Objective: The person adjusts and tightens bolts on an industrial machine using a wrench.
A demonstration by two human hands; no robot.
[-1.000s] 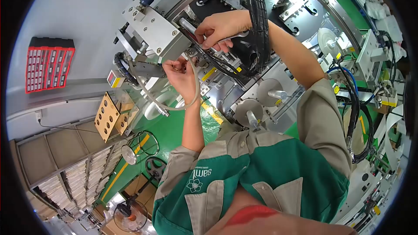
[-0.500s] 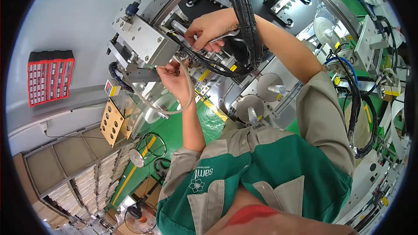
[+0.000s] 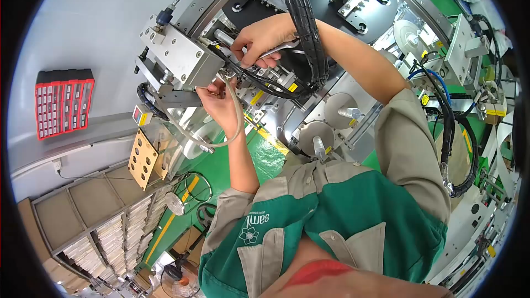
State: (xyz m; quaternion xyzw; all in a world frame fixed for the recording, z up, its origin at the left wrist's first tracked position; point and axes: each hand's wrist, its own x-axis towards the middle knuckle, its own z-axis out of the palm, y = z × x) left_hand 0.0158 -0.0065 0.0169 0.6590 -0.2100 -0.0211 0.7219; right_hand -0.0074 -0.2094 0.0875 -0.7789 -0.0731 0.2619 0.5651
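My right hand (image 3: 264,41) is closed around a metal wrench (image 3: 282,48), reaching past a thick black cable bundle (image 3: 305,27) into the machine. Its fingertips are beside a metal block (image 3: 185,52) and thin black cables (image 3: 251,74). Lower down, my left hand (image 3: 220,105) is raised with its fingers curled under the block's lower edge. A clear hose (image 3: 238,111) loops in front of that hand. What the left fingertips pinch, if anything, is hidden among small fittings.
Two round discs with spindles, one a grey disc (image 3: 317,137), sit below the machine. A red parts rack (image 3: 64,102) hangs on the left wall. More cables (image 3: 450,149) droop at the right. A perforated tan board (image 3: 142,159) and a wheeled stool (image 3: 174,203) stand at lower left.
The view has shifted slightly, moving the machine a little left in the picture. Both hands keep nearly the same places, and the wrench stays in my right hand.
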